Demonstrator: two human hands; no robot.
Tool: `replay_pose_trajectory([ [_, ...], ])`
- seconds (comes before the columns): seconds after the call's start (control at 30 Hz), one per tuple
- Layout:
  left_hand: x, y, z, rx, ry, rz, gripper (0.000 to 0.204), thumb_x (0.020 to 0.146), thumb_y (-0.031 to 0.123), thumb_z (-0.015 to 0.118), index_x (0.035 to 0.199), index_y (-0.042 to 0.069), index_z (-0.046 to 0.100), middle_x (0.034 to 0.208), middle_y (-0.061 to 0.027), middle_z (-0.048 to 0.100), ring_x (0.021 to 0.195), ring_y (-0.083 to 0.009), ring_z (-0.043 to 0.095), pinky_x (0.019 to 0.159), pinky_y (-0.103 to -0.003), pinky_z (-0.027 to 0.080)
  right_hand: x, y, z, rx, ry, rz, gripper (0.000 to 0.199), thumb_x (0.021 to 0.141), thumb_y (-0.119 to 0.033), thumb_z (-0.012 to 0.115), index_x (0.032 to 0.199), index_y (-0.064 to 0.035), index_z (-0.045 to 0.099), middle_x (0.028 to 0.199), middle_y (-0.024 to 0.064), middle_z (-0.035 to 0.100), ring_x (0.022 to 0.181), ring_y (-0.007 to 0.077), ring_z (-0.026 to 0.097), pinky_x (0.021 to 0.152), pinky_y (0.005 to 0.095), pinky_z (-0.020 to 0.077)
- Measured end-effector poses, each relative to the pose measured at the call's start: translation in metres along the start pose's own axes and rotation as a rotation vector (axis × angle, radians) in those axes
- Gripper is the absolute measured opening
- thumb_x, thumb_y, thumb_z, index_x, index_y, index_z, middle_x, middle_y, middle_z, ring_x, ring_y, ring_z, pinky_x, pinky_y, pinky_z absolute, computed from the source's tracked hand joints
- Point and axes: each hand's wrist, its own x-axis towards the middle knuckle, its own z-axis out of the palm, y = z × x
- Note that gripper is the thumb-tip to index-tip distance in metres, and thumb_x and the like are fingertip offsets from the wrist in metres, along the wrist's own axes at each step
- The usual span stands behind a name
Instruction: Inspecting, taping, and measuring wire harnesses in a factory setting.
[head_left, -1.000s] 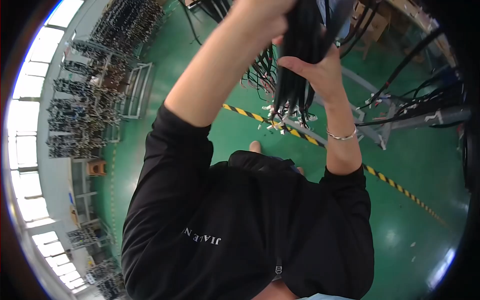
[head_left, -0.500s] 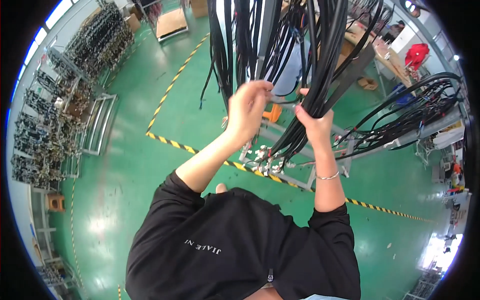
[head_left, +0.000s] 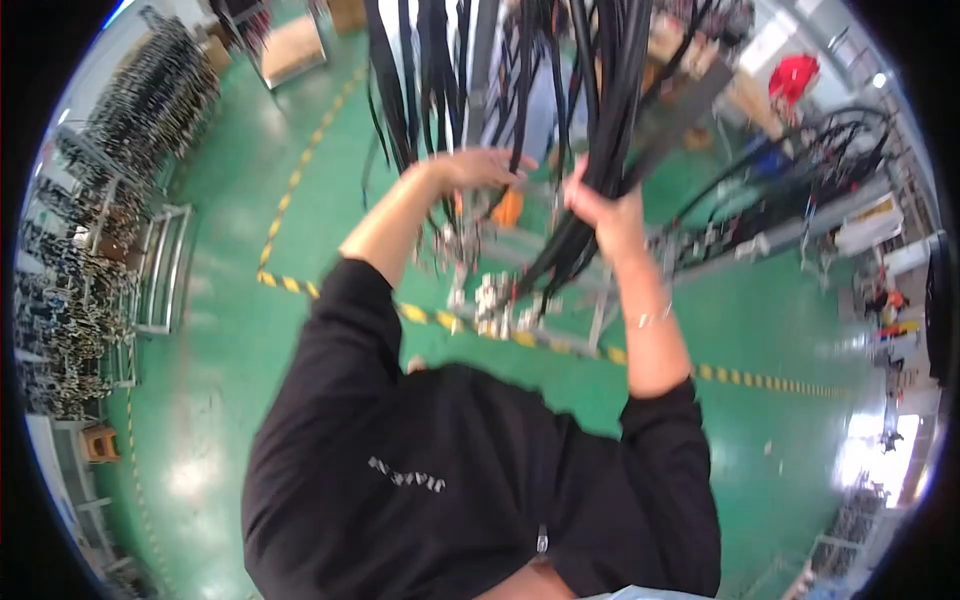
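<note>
A thick bundle of black cables [head_left: 612, 120] hangs down in front of me, its lower end spreading toward a cluster of white connectors [head_left: 492, 300]. My right hand [head_left: 612, 215] is closed around the bundle's lower part, thumb on its left side. To the left, my left hand [head_left: 470, 168] reaches across other hanging black cables [head_left: 432, 80]. Its fingers are stretched out toward the right and somewhat blurred, with nothing visibly gripped. Behind the hands shows an orange object [head_left: 507, 208], its kind unclear.
A grey metal frame [head_left: 595, 320] stands below the cables, by yellow-and-black floor tape [head_left: 540, 340]. More black cables [head_left: 810, 190] lie over a rack on the right. Racks of hanging harnesses [head_left: 80, 290] line the left, with a metal cart [head_left: 165, 270] beside them.
My left hand has come away from a grey strip-like piece near the bundle, and its curled fingers have straightened. My right hand stays around the bundle. The whole view has shifted slightly.
</note>
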Motion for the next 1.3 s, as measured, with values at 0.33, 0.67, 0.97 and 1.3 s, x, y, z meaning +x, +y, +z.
replay_pose_trajectory([
  [0.33, -0.005, 0.027, 0.069, 0.167, -0.135, 0.069, 0.02, 0.098, 0.019, 0.052, 0.088, 0.002, 0.051, 0.075, 0.0001, 0.052, 0.075, -0.0128, 0.051, 0.072, -0.03, 0.044, 0.021, 0.004, -0.011, -0.001, -0.374, -0.04, 0.021, 0.081, -0.012, 0.068, 0.099, -0.0052, 0.059, 0.105, 0.0071, 0.063, 0.103, 0.0145, 0.059, 0.084, 0.0304, 0.0455],
  [0.67, -0.141, -0.139, -0.017, 1.405, 0.304, 0.179, 0.011, 0.073, 0.02, 0.067, 0.07, 0.009, 0.065, 0.101, -0.0038, 0.061, 0.115, -0.0257, 0.053, 0.118, -0.045, 0.029, 0.023, -0.007, -0.037, -0.089, -0.256, -0.048, 0.024, 0.08, -0.01, 0.071, 0.1, -0.0047, 0.058, 0.1, 0.0063, 0.062, 0.099, 0.0155, 0.06, 0.086, 0.0304, 0.0441],
  [0.97, -0.174, -0.094, -0.041, 1.326, -0.132, -0.583, 0.044, 0.079, 0.028, 0.064, 0.121, 0.013, 0.061, 0.104, -0.0119, 0.069, 0.118, -0.0274, 0.057, 0.121, -0.044, 0.016, 0.02, -0.019, -0.051, -0.27, -0.093, -0.07, 0.026, 0.079, -0.005, 0.072, 0.1, -0.0036, 0.059, 0.094, 0.0047, 0.062, 0.094, 0.0154, 0.06, 0.086, 0.0287, 0.0443],
  [1.3, -0.116, -0.103, -0.03, 1.027, 0.314, -0.062, 0.058, 0.088, 0.015, 0.06, 0.143, 0.021, 0.044, 0.138, -0.0095, 0.054, 0.119, -0.0313, 0.056, 0.1, -0.042, 0.047, 0.023, -0.018, -0.056, -0.031, -0.371, 0.023, 0.035, 0.076, -0.023, 0.07, 0.099, -0.0081, 0.048, 0.096, 0.0087, 0.055, 0.086, 0.0145, 0.053, 0.076, 0.0267, 0.0447],
])
